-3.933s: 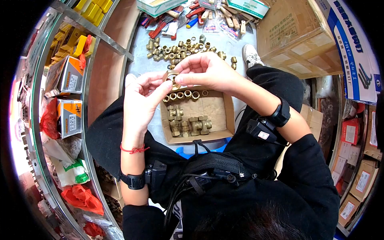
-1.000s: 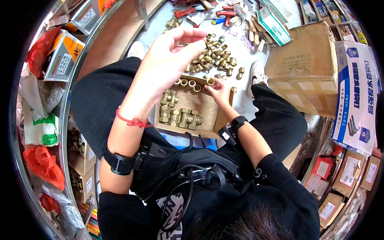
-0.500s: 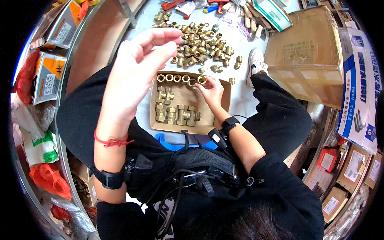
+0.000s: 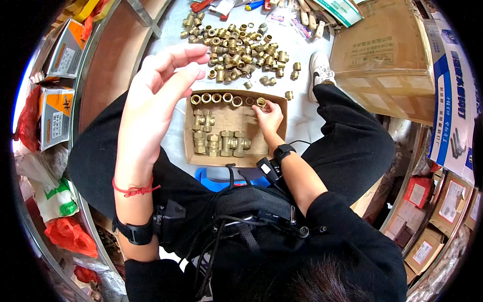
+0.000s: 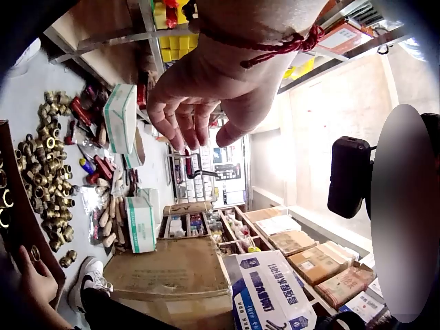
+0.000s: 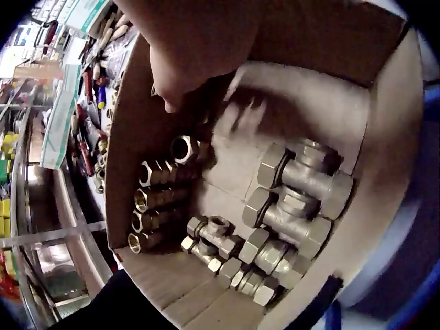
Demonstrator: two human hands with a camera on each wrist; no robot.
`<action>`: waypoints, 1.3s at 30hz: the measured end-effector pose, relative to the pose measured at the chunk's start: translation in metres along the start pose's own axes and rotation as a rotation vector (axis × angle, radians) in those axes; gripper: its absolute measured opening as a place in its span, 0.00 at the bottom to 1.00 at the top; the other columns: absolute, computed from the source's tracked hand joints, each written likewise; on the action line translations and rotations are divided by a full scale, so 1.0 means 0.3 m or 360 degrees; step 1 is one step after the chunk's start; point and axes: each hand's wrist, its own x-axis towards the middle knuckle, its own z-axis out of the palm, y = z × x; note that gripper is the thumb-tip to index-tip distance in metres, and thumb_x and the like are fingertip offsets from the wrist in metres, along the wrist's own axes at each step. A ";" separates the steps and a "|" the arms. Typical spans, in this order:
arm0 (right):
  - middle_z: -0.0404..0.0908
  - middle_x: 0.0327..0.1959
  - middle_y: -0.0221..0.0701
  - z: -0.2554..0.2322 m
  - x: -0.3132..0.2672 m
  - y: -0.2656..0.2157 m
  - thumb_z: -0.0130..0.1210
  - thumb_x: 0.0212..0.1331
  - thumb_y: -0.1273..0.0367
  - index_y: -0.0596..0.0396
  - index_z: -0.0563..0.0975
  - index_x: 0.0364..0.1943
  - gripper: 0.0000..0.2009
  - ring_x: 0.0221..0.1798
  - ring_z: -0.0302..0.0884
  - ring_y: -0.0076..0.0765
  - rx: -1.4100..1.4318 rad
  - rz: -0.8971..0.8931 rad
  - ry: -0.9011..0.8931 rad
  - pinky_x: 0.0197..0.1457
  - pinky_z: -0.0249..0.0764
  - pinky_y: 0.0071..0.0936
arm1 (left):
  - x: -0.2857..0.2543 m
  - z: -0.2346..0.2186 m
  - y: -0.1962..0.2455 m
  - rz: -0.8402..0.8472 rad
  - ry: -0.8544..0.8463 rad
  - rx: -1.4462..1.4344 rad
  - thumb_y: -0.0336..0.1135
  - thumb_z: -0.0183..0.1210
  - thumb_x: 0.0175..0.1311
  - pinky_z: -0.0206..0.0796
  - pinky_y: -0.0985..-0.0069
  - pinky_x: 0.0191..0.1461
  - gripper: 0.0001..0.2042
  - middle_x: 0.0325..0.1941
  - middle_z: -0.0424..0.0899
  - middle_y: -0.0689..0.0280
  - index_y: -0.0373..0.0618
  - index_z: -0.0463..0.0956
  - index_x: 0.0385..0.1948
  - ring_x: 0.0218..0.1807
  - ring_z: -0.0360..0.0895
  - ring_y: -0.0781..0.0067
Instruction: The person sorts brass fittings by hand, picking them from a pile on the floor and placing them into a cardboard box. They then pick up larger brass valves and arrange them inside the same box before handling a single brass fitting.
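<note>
The right hand (image 4: 269, 120) pinches a brass ring-like fitting (image 4: 261, 102) at the far right corner of a shallow cardboard box (image 4: 188, 143). Beside that piece another ring (image 4: 249, 101) stands at the end of a row of brass nuts (image 4: 216, 98) along the far wall. Bolted brass fittings (image 4: 227, 143) lie in the box's near left part. The left hand (image 4: 151, 108) is raised left of the box, fingers loosely bent, with nothing between them; the left wrist view shows this empty hand (image 5: 216, 89) too. In the right wrist view, the hand (image 6: 199, 48) hides its fitting.
Beyond the box, a heap of brass fittings (image 4: 236, 53) covers part of the pale floor. Scrapers (image 4: 307, 15) lie farther back. A large carton (image 4: 382, 60) stands at the right, and shelving with boxes (image 4: 56, 118) lines the left. A shoe (image 4: 321, 70) is near the heap.
Both hands were together at a fitting above the box. They have since parted: the left is raised and empty, while the right has come down to the box's far right corner, holding a fitting.
</note>
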 end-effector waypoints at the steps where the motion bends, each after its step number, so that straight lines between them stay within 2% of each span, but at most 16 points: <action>1: 0.72 0.23 0.30 0.015 -0.003 0.016 0.67 0.29 0.69 0.62 0.76 0.29 0.18 0.22 0.71 0.25 -0.0017 0.0045 0.0019 0.29 0.71 0.23 | 0.000 0.004 -0.001 -0.0018 0.0046 -0.0040 0.35 0.48 0.58 0.59 0.88 0.43 0.15 0.45 0.73 0.66 0.40 0.67 0.46 0.43 0.70 0.83; 3: 0.72 0.23 0.30 0.052 -0.007 0.040 0.67 0.28 0.69 0.62 0.76 0.29 0.19 0.21 0.70 0.25 0.0057 0.0085 0.0074 0.29 0.70 0.23 | 0.002 0.013 -0.003 -0.0043 0.0141 -0.0121 0.34 0.51 0.56 0.58 0.87 0.42 0.14 0.42 0.75 0.66 0.39 0.70 0.44 0.41 0.70 0.84; 6: 0.73 0.23 0.30 0.085 -0.016 0.062 0.67 0.30 0.67 0.63 0.75 0.29 0.19 0.23 0.70 0.23 0.0048 0.0169 0.0052 0.31 0.70 0.21 | 0.011 0.008 -0.009 -0.0117 0.0164 -0.0124 0.33 0.51 0.56 0.58 0.86 0.43 0.15 0.42 0.74 0.66 0.38 0.69 0.44 0.41 0.70 0.83; 10: 0.73 0.21 0.31 0.137 -0.014 0.074 0.68 0.28 0.66 0.63 0.75 0.26 0.19 0.23 0.71 0.25 -0.0005 0.0273 0.0131 0.30 0.70 0.22 | 0.009 0.001 -0.015 -0.0181 0.0160 -0.0142 0.31 0.49 0.57 0.57 0.86 0.44 0.14 0.43 0.73 0.65 0.37 0.68 0.44 0.42 0.70 0.81; 16: 0.71 0.20 0.32 0.176 -0.019 0.071 0.69 0.25 0.66 0.63 0.72 0.21 0.19 0.21 0.70 0.30 -0.0073 0.0265 0.0186 0.28 0.68 0.27 | 0.015 -0.004 -0.024 -0.0266 0.0198 -0.0105 0.30 0.48 0.56 0.57 0.86 0.42 0.13 0.41 0.74 0.65 0.36 0.68 0.43 0.42 0.69 0.80; 20: 0.72 0.21 0.35 0.187 -0.016 0.049 0.69 0.24 0.65 0.62 0.71 0.22 0.21 0.24 0.71 0.37 -0.0121 0.0368 0.0147 0.31 0.69 0.32 | 0.017 -0.009 -0.031 -0.0273 0.0191 -0.0115 0.30 0.48 0.56 0.57 0.85 0.42 0.13 0.41 0.74 0.65 0.36 0.68 0.42 0.41 0.70 0.80; 23: 0.70 0.24 0.37 0.189 -0.012 0.036 0.68 0.25 0.70 0.63 0.70 0.22 0.19 0.24 0.69 0.37 -0.0076 0.0432 0.0127 0.30 0.69 0.30 | 0.016 -0.006 -0.032 -0.0274 0.0194 -0.0115 0.30 0.48 0.56 0.57 0.85 0.41 0.13 0.41 0.74 0.65 0.37 0.68 0.42 0.41 0.70 0.80; 26: 0.70 0.25 0.38 0.208 -0.002 0.051 0.68 0.25 0.70 0.63 0.70 0.23 0.19 0.25 0.70 0.38 -0.0099 0.0531 0.0141 0.31 0.69 0.31 | 0.015 -0.006 -0.037 -0.0285 0.0200 -0.0118 0.31 0.49 0.56 0.57 0.85 0.41 0.13 0.41 0.74 0.64 0.37 0.68 0.42 0.41 0.70 0.80; 29: 0.73 0.23 0.37 0.224 0.001 0.077 0.70 0.22 0.66 0.61 0.72 0.23 0.22 0.25 0.71 0.39 -0.0163 0.0421 0.0198 0.33 0.70 0.32 | 0.013 -0.011 -0.040 -0.0300 0.0156 -0.0094 0.32 0.48 0.56 0.58 0.85 0.43 0.14 0.43 0.72 0.64 0.37 0.66 0.44 0.43 0.69 0.79; 31: 0.71 0.24 0.37 0.220 0.001 0.059 0.69 0.24 0.69 0.62 0.70 0.24 0.21 0.25 0.70 0.37 -0.0143 0.0457 0.0171 0.32 0.69 0.31 | 0.012 -0.026 -0.044 -0.0314 0.0056 -0.0047 0.33 0.47 0.58 0.59 0.85 0.45 0.16 0.46 0.70 0.63 0.37 0.64 0.47 0.45 0.69 0.78; 34: 0.69 0.25 0.36 0.230 0.003 0.047 0.68 0.25 0.72 0.62 0.68 0.24 0.20 0.24 0.68 0.35 -0.0105 0.0612 0.0150 0.31 0.68 0.30 | 0.015 -0.004 -0.039 -0.0281 0.0168 -0.0126 0.31 0.49 0.56 0.57 0.86 0.42 0.13 0.41 0.74 0.64 0.36 0.67 0.43 0.41 0.70 0.80; 39: 0.68 0.26 0.34 0.266 0.007 0.051 0.67 0.26 0.73 0.62 0.67 0.25 0.20 0.23 0.66 0.32 -0.0127 0.0808 0.0187 0.30 0.68 0.28 | 0.016 0.001 -0.035 -0.0282 0.0163 -0.0129 0.31 0.49 0.56 0.57 0.86 0.42 0.14 0.41 0.74 0.64 0.36 0.67 0.43 0.41 0.69 0.80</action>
